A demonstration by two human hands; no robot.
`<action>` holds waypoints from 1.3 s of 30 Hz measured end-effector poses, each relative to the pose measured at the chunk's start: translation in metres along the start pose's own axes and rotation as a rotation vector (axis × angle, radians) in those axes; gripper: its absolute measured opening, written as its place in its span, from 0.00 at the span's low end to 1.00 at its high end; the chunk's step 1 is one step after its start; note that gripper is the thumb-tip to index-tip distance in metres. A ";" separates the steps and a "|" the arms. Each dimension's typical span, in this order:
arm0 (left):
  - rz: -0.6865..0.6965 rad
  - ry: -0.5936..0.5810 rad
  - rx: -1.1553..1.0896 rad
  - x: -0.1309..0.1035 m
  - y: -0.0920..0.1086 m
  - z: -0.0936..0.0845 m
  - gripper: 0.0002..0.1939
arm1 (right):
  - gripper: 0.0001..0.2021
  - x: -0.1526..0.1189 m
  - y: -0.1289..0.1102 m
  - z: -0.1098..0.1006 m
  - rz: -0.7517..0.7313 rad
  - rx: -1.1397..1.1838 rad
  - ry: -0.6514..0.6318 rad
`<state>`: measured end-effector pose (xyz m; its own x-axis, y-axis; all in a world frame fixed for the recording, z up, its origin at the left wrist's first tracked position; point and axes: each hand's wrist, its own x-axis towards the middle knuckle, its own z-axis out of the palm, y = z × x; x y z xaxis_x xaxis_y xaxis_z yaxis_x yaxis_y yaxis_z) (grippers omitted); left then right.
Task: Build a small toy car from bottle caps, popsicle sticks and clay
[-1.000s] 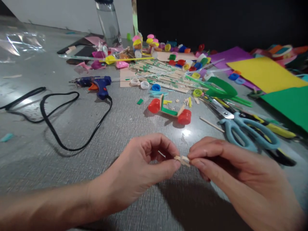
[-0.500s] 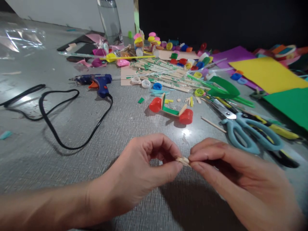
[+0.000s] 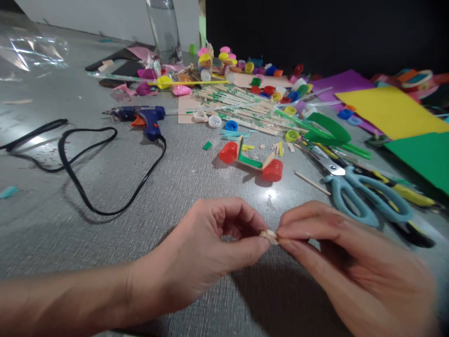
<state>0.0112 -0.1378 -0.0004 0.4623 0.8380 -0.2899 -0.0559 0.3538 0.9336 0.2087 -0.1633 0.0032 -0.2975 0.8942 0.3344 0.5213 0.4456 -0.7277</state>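
Between the fingertips of both hands is a small pale wooden piece (image 3: 270,236), mostly covered by the fingers. My left hand (image 3: 217,248) pinches its left end with thumb and index finger. My right hand (image 3: 336,248) pinches the right end the same way. Beyond them on the grey table (image 3: 182,178) stands a small build (image 3: 250,162) of a green-topped strip, wooden side pieces and red caps at both ends. A loose short stick (image 3: 312,183) lies to its right.
Blue-handled scissors (image 3: 354,192) and yellow-black tools lie at the right, beside coloured sheets (image 3: 393,110). A blue glue gun (image 3: 145,119) with a looping black cord is at the left. Wooden sticks (image 3: 238,105), bottle caps and a clear bottle (image 3: 164,32) fill the back.
The camera view has shifted slightly. Both hands keep their pinch on the small wooden piece, which appears turned a little between the fingertips.
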 end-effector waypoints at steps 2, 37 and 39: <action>-0.008 -0.006 -0.016 0.000 0.000 0.000 0.04 | 0.06 -0.001 0.000 -0.001 -0.009 -0.002 -0.001; -0.183 -0.101 -0.180 0.004 0.005 -0.007 0.08 | 0.10 0.003 0.003 0.002 -0.113 -0.074 -0.081; -0.184 -0.118 -0.082 0.004 0.007 -0.008 0.07 | 0.09 0.005 0.004 0.002 -0.072 -0.057 -0.099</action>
<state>0.0063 -0.1283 0.0037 0.5716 0.7035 -0.4223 -0.0309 0.5328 0.8457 0.2076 -0.1576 0.0009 -0.4124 0.8523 0.3217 0.5395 0.5131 -0.6676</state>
